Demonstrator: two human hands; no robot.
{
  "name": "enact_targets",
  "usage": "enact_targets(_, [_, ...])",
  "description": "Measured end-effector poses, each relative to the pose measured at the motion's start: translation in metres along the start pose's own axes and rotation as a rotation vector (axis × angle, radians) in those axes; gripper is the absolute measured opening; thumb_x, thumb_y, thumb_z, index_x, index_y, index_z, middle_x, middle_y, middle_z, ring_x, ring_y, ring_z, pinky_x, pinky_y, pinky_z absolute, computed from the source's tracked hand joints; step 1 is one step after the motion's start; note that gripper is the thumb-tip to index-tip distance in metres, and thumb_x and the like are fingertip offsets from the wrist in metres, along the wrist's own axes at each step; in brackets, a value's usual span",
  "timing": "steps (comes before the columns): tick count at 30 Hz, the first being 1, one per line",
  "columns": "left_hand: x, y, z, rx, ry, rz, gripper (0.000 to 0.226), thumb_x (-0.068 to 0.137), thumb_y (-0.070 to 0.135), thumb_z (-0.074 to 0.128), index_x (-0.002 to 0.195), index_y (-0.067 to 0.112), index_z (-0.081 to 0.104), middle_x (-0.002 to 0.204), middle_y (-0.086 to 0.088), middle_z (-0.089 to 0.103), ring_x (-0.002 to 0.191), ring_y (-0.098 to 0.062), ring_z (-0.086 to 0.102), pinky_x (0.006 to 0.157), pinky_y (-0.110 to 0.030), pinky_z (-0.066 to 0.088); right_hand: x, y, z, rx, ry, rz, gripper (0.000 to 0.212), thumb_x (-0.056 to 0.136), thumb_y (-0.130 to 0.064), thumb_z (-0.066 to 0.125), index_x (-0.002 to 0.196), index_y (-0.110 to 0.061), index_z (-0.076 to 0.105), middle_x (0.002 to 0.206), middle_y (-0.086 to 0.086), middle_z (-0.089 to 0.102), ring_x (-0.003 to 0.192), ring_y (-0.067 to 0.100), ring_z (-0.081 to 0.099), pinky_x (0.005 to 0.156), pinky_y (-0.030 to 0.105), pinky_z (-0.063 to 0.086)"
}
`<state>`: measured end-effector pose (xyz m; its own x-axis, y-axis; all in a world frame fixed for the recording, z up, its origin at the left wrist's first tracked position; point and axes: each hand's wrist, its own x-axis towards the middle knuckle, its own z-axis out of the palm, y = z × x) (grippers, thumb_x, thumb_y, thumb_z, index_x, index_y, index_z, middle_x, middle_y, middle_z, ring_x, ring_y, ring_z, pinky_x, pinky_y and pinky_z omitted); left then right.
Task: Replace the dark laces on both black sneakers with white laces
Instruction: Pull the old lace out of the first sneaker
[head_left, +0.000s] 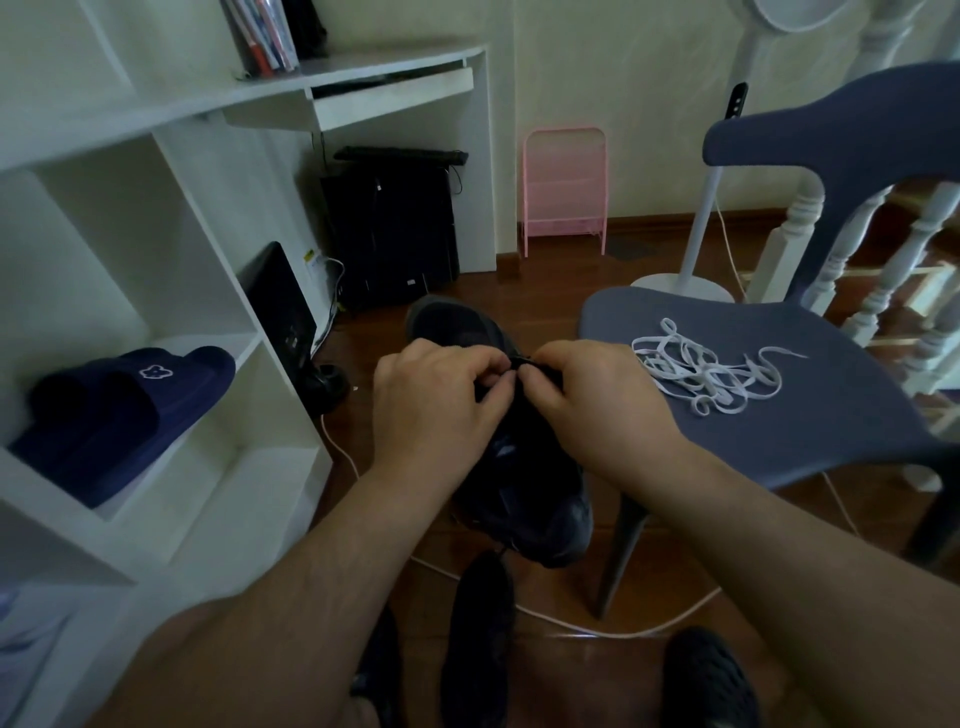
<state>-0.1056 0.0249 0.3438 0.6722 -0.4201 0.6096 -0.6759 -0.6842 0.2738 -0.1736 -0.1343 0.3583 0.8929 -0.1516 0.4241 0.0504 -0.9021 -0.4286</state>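
A black sneaker (524, 499) is held up in front of me over the wooden floor. My left hand (436, 405) and my right hand (592, 400) meet above its tongue, and both pinch the dark lace (521, 362) between thumb and fingers. The hands hide most of the lacing. A second black sneaker (452, 322) lies on the floor just beyond. The white laces (711, 371) lie in a loose tangle on the seat of the blue chair (779, 436) to my right.
White shelving (171, 291) with navy slippers (119, 415) stands on the left. A white cable (571, 626) runs across the floor under the chair. Dark footwear (480, 639) lies near the bottom edge. A pink rack (565, 187) and a fan stand (685, 283) are behind.
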Motion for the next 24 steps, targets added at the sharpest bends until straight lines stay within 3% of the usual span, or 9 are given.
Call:
enact_targets(4, [0.006,0.000,-0.008,-0.023,-0.058,-0.040,0.020,0.088,0.054,0.055,0.083,0.040,0.069,0.073,0.018,0.056,0.085,-0.013,0.055,0.078,-0.039,0.045,0.003,0.005,-0.003,-0.026,-0.014,0.033,0.030,0.101,-0.042,0.051,0.084,-0.021,0.065,0.072,-0.003,0.060,0.072,0.025,0.060,0.065,0.045,0.052])
enact_targets(9, [0.016,-0.042,-0.028,-0.172,-0.043,-0.262,0.025,0.077,0.044,0.051,0.064,0.026,0.061,0.069,0.007,0.058,0.074,-0.022,0.058,0.073,-0.045,0.054,0.010,0.029,-0.018,-0.003,0.046,0.123,0.030,0.103,-0.039,0.053,0.088,-0.019,0.068,0.075,0.001,0.065,0.074,0.026,0.061,0.066,0.046,0.054])
enact_targets(13, [0.013,-0.037,-0.029,-0.200,-0.114,-0.240,0.021,0.074,0.049,0.047,0.084,0.034,0.059,0.087,0.007,0.058,0.089,-0.027,0.058,0.078,-0.046,0.052,0.007,0.021,-0.014,-0.070,0.025,0.051,0.031,0.103,-0.038,0.051,0.082,-0.020,0.063,0.072,-0.001,0.060,0.069,0.024,0.056,0.062,0.043,0.051])
enact_targets(17, [0.009,-0.010,-0.018,-0.191,-0.088,-0.092,0.038,0.080,0.049,0.052,0.112,0.036,0.067,0.106,0.013,0.057,0.107,-0.019,0.054,0.094,-0.043,0.047,0.005,0.010,-0.007,-0.113,0.032,0.036,0.031,0.102,-0.039,0.050,0.081,-0.019,0.060,0.074,0.001,0.059,0.073,0.028,0.057,0.062,0.043,0.049])
enact_targets(21, [0.003,0.000,-0.002,-0.007,-0.116,-0.024,0.028,0.094,0.055,0.058,0.110,0.039,0.074,0.103,0.016,0.061,0.107,-0.017,0.053,0.089,-0.039,0.042,0.003,0.000,-0.002,-0.114,0.011,-0.025,0.030,0.101,-0.039,0.050,0.082,-0.019,0.062,0.077,-0.001,0.061,0.075,0.027,0.059,0.066,0.044,0.050])
enact_targets(24, [0.004,-0.001,0.000,0.004,-0.101,-0.003,0.022,0.098,0.052,0.057,0.103,0.041,0.076,0.100,0.018,0.063,0.104,-0.014,0.054,0.085,-0.036,0.033,0.001,0.001,0.000,-0.111,0.007,-0.020,0.031,0.101,-0.039,0.051,0.078,-0.019,0.059,0.073,-0.003,0.056,0.073,0.027,0.057,0.063,0.043,0.048])
